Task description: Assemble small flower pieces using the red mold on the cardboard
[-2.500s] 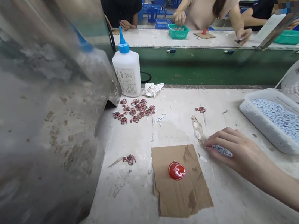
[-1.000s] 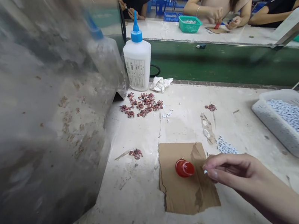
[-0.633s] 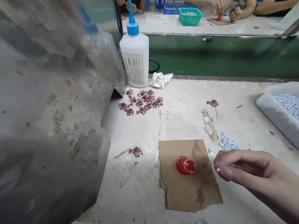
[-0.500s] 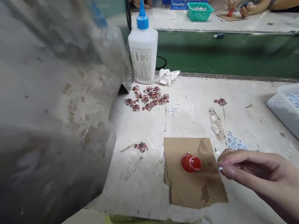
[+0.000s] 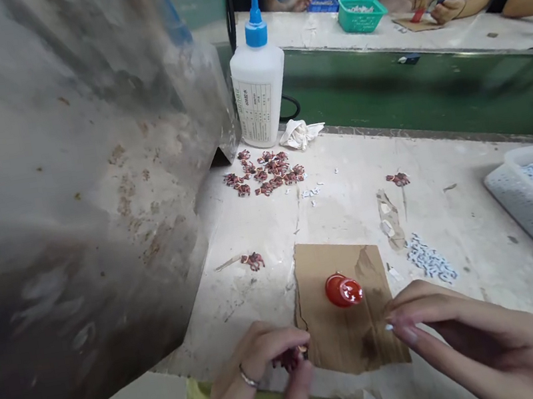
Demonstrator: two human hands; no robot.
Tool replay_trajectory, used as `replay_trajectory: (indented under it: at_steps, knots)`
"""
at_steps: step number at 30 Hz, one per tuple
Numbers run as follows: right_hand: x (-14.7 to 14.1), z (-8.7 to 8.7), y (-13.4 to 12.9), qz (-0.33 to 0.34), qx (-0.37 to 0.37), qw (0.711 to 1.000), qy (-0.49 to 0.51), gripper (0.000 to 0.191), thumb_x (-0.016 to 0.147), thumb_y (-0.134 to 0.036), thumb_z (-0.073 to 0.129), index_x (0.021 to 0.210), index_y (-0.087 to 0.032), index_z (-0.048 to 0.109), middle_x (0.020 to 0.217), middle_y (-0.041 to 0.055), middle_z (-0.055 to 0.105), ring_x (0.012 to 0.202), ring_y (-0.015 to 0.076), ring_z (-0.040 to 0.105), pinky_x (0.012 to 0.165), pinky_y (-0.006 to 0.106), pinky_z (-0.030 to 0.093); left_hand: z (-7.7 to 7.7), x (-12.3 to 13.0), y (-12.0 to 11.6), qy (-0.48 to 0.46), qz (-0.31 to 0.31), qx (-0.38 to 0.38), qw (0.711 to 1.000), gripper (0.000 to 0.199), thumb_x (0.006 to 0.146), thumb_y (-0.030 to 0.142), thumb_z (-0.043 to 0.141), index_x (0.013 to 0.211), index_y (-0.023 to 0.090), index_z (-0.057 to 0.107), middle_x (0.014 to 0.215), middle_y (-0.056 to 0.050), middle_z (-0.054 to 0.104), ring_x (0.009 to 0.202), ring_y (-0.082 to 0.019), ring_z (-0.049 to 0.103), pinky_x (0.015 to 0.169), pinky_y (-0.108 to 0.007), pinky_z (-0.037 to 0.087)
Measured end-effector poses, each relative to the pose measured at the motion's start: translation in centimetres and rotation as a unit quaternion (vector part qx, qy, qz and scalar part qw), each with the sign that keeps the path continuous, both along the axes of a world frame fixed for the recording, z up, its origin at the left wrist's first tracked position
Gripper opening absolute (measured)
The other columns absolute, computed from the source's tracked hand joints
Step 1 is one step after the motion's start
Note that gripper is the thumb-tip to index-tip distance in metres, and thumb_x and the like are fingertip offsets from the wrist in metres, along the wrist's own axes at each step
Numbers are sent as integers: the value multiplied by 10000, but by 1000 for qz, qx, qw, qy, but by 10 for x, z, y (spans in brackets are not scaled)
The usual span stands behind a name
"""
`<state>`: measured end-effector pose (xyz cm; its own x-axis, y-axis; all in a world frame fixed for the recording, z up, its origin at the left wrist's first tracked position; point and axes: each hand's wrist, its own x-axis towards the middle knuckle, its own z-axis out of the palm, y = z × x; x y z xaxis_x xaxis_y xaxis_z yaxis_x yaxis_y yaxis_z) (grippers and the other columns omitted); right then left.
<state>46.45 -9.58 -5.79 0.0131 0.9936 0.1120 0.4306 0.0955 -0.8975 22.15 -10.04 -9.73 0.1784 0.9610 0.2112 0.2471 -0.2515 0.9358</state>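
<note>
My left hand, with a ring on one finger, pinches a small dark red figurine at the left edge of a piece of cardboard. Fingers hide most of that figurine. To the right of the cardboard, my right hand is closed on a tiny white piece, whose tip pokes out from the fingertips. Between the hands, a small red cup with shiny contents rests on the cardboard. A pile of tiny pale blue-white pieces lies beyond my right hand.
A large metal housing blocks the left side. Several dark red figurines lie near a white bottle with a blue nozzle and crumpled tissue. A white basket of pale pieces stands right. Co-workers sit across, by a green basket.
My left hand has come up from the bottom edge with a dark red figurine in its fingers. My right hand has moved slightly down and left, still pinching the tiny white piece.
</note>
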Motion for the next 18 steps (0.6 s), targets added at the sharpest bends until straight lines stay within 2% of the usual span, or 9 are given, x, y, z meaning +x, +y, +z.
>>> replay_trajectory:
  at_steps: [2, 6, 8, 11, 14, 18]
  knots:
    - [1, 0, 0, 6, 6, 1000, -3, 173, 858, -210, 811, 888, -378, 839, 851, -72, 836, 710, 99, 793, 678, 61, 617, -3, -5, 3, 56, -20, 56, 997, 304, 926, 52, 705, 1152, 247, 651, 910, 56, 703, 782, -25, 702, 777, -46, 579]
    - [0, 0, 0, 9, 6, 1000, 3, 165, 865, -199, 802, 893, -359, 833, 853, -63, 835, 719, 98, 790, 679, 55, 613, -3, -3, 2, 143, 42, 123, 981, 235, 1008, 76, 641, 1204, 202, 676, 1008, 31, 764, 875, -11, 739, 903, -30, 556]
    - [-1, 1, 1, 8, 7, 1000, 6, 170, 851, -187, 801, 869, -353, 835, 834, -65, 834, 702, 98, 790, 669, 53, 612, -3, -1, 3, 153, 66, 139, 976, 258, 1031, 94, 609, 1250, 195, 702, 1029, 8, 671, 864, -7, 700, 871, -54, 560]
    - [-2, 1, 3, -3, 5, 1000, 14, 173, 843, -185, 802, 861, -354, 836, 826, -71, 833, 703, 98, 795, 673, 54, 612, -2, -2, 9, 144, 21, 181, 973, 352, 972, 39, 672, 1291, 178, 725, 972, 0, 514, 784, -14, 610, 728, -88, 548]
    - [-1, -1, 3, 6, -8, 1000, 10, 173, 863, -194, 807, 892, -363, 833, 843, -65, 829, 737, 102, 798, 690, 67, 620, -1, -3, 17, 105, -32, 166, 980, 332, 927, 5, 717, 1216, 167, 735, 947, 1, 614, 810, -19, 674, 748, -67, 573]
    - [-1, -2, 0, 23, -16, 999, 20, 188, 898, -168, 778, 931, -349, 815, 850, -44, 815, 757, 119, 791, 685, 113, 636, 1, 0, 17, 81, -35, 102, 991, 279, 910, 98, 798, 1139, 238, 721, 1010, 65, 790, 846, -13, 779, 860, -19, 606]
